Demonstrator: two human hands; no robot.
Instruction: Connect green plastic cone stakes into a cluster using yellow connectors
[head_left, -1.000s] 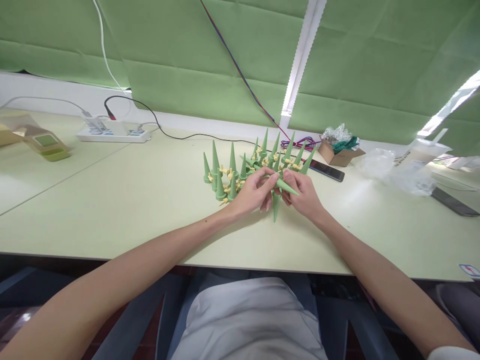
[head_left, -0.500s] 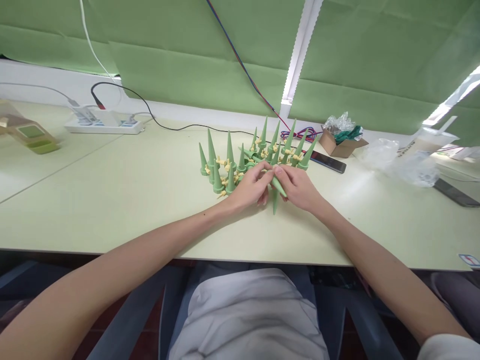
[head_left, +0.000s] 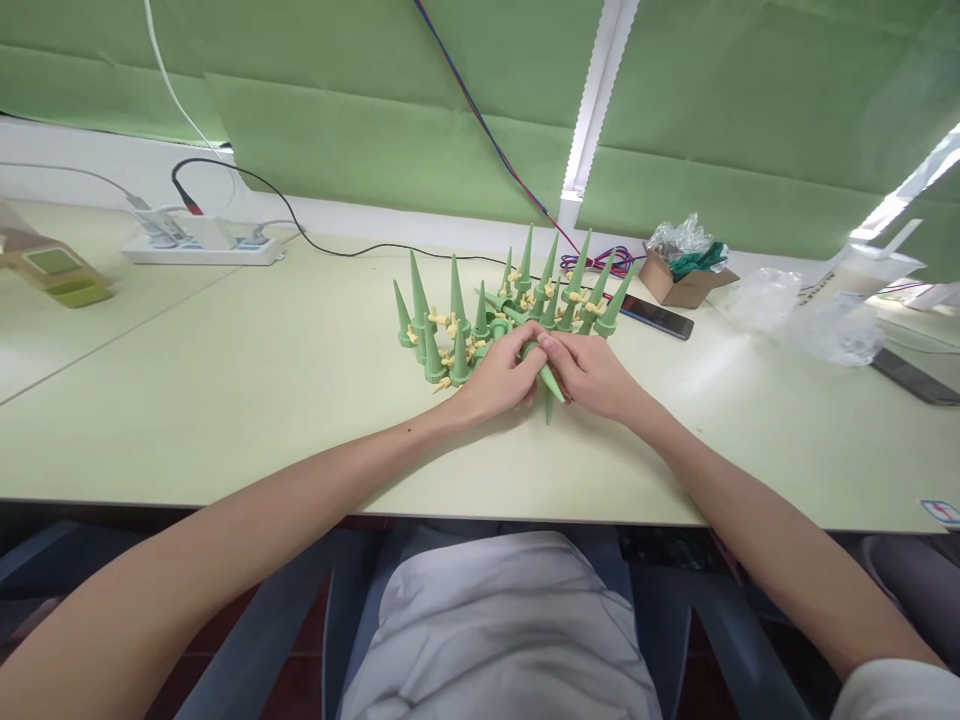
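Between my two hands a green cone (head_left: pixel 551 382) points down toward the table's front edge. My left hand (head_left: pixel 511 370) is closed round its wide end, with thumb and forefinger pressed together. My right hand (head_left: pixel 589 372) is closed on the same cone from the other side; its fingertips are partly hidden. Another green cone tip (head_left: pixel 549 408) sticks out below my hands. Behind and left of them, several green cones (head_left: pixel 457 300) stand upright on the table, with small yellow pieces (head_left: pixel 439 318) around and between them.
A white power strip (head_left: pixel 202 252) lies at the back left of the table (head_left: pixel 225 400). A phone (head_left: pixel 658 318), a cardboard box (head_left: pixel 686 285), plastic bags (head_left: pixel 769 298) and a drink cup (head_left: pixel 859 275) are on the right. A black cable (head_left: pixel 360 252) runs along the back.
The held cone has shifted slightly left and down, and its wide end shows more between my fingers. Both hands remain close together. The view has moved a little.
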